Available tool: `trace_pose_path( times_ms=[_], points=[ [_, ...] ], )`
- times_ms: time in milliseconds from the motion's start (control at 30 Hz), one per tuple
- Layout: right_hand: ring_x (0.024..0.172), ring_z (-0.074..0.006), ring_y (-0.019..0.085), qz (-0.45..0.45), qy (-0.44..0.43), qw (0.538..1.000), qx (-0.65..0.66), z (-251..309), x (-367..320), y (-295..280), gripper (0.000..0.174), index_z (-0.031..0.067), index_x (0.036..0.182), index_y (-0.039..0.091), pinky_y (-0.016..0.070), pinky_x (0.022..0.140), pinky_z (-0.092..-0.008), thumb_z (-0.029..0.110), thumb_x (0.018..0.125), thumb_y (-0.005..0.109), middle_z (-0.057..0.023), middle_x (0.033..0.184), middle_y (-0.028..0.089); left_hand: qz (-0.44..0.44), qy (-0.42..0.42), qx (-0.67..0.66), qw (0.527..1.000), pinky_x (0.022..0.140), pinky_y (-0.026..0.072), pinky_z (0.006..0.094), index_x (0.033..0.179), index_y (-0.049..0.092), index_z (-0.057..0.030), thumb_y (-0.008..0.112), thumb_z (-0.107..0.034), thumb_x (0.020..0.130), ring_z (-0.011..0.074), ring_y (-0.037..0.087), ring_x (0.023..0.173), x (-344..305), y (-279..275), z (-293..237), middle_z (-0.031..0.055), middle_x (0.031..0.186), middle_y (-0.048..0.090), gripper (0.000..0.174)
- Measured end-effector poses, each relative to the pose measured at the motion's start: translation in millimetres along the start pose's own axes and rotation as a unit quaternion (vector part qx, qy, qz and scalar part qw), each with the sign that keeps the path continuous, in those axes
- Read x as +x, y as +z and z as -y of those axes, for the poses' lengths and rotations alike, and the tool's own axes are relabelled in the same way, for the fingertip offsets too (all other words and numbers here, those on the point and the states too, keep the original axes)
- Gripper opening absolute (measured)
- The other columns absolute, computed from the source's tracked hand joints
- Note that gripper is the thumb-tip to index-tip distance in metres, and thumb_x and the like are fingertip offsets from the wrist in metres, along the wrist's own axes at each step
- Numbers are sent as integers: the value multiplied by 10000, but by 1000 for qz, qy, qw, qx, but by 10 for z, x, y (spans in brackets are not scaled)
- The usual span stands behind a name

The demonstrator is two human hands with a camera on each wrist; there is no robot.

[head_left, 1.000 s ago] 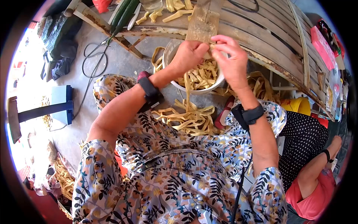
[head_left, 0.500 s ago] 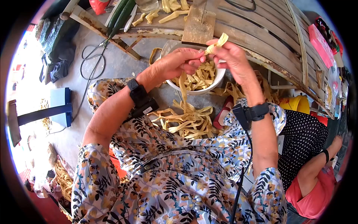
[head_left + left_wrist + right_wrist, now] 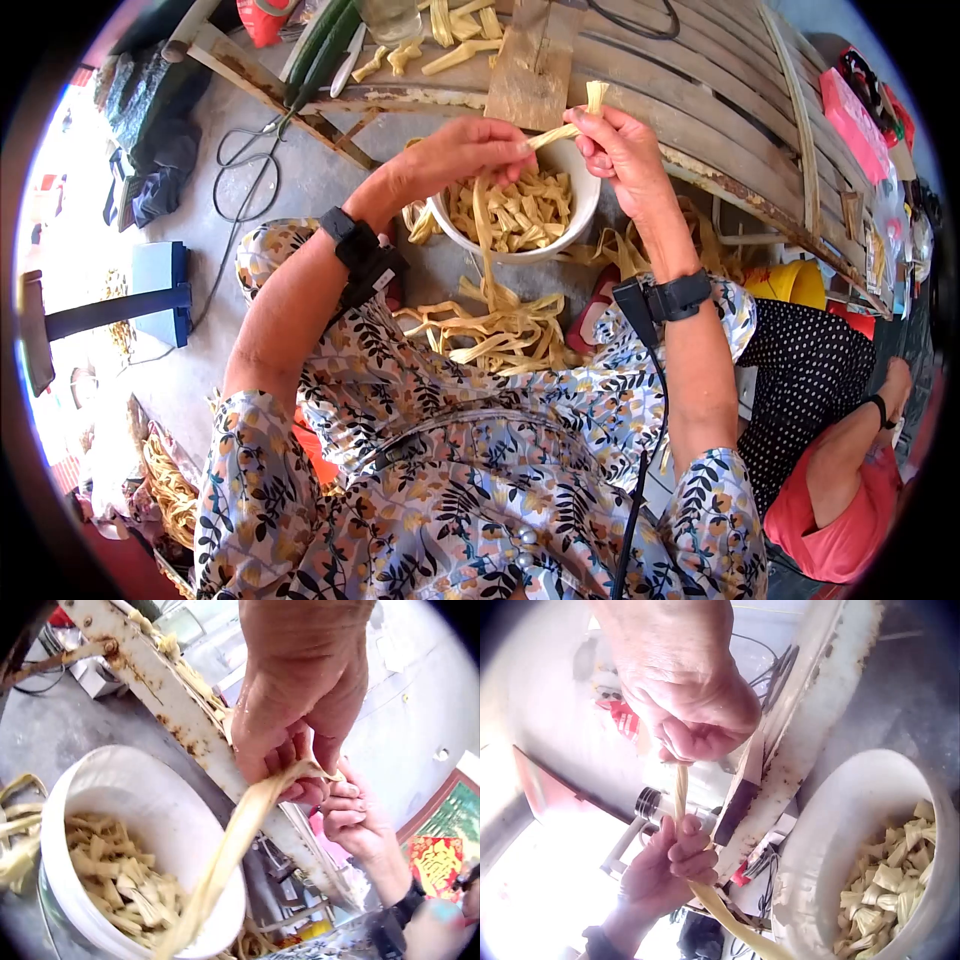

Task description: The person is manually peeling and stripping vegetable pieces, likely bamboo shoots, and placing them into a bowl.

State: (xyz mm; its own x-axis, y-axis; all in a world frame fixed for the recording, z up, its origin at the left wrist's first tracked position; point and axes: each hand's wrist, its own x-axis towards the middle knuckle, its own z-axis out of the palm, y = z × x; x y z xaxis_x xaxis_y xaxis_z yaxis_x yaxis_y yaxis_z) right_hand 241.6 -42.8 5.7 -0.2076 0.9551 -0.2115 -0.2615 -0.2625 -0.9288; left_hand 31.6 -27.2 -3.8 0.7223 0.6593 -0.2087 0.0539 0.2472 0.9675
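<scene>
Above a white bucket, both hands hold one long pale yellow strip. My left hand pinches it between thumb and fingers; from there the strip hangs down past the bucket's rim in the left wrist view. My right hand grips it near one end, and a short flared tip sticks up past the thumb. Between the hands the strip runs straight and looks twisted in the right wrist view. Short knotted pieces of the same material fill the lower part of the bucket.
Loose strips lie heaped on the floor between the feet. A slatted bench with a rusty edge stands ahead, bearing a wooden board, cucumbers and several yellow pieces. Another person's arm is at the right.
The hands, close together by the board a second ago, have moved apart. The left has drawn leftward and the strip's straight length between them shows; its flared end now stands above the right hand.
</scene>
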Motion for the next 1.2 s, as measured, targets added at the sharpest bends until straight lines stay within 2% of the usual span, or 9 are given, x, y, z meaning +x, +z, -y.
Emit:
trace_pose_path(
  times_ms=[100,267,300,433,567,967,1067,1100,1200],
  points=[
    [462,-7,346,-39,-52,997,-33,31,154,-1,187,2,876,610,249,405,-149,179,817,603,21,613,492,-38,9,68,997,593,374,170,830,559,-48,472,-265,907,48,425,603,44,-60,47,-55,640,446,246],
    [498,-26,404,-80,-131,988,-19,192,469,100,199,7,885,616,305,430,-155,197,826,604,6,640,520,-130,63,-89,985,571,379,182,849,570,-55,506,-287,884,46,429,624,190,-284,-157,-53,658,455,243],
    [527,-37,438,-77,-145,986,-6,222,545,121,196,12,881,615,343,455,-160,199,823,611,-6,657,540,-237,71,-21,969,540,348,175,841,581,-48,536,-267,862,34,407,603,235,-273,-294,-53,660,464,225],
    [542,-47,465,-117,-176,977,12,167,833,123,176,14,864,609,394,485,-161,185,822,613,-25,698,573,-291,153,197,924,504,309,175,806,635,-39,546,-195,823,16,386,585,548,-565,-530,-54,651,487,181],
    [544,-50,469,-144,-170,974,35,93,979,58,170,12,879,610,417,492,-173,174,827,608,-29,702,574,-342,175,257,887,487,352,259,746,647,-34,569,-218,792,99,403,502,745,-636,-366,17,536,489,205],
    [490,-71,472,-187,-166,968,-19,-98,1124,26,154,-13,779,592,390,438,-199,135,820,591,-45,628,574,-381,199,269,862,489,368,266,740,646,-32,574,-202,771,109,426,492,982,-719,-65,44,527,504,187],
    [483,-66,466,-234,-142,960,-58,-176,1078,-80,176,-17,770,588,384,431,-199,151,825,583,-43,621,575,-417,138,267,858,504,385,262,733,645,-33,590,-200,756,106,454,509,885,-801,55,65,538,526,177],
    [483,-61,461,-221,-138,963,-72,-125,1007,-52,197,-18,787,596,382,432,-196,173,832,579,-46,624,577,-383,97,255,883,493,301,206,813,662,-30,551,-190,823,37,378,548,755,-711,-118,-46,576,449,194],
    [487,-57,460,-145,-91,985,-16,44,679,48,207,-24,822,605,378,435,-191,181,835,581,-50,631,581,-272,111,89,952,514,282,196,892,648,-27,511,-236,867,39,342,564,428,-505,-316,-58,602,397,251]
  ],
)
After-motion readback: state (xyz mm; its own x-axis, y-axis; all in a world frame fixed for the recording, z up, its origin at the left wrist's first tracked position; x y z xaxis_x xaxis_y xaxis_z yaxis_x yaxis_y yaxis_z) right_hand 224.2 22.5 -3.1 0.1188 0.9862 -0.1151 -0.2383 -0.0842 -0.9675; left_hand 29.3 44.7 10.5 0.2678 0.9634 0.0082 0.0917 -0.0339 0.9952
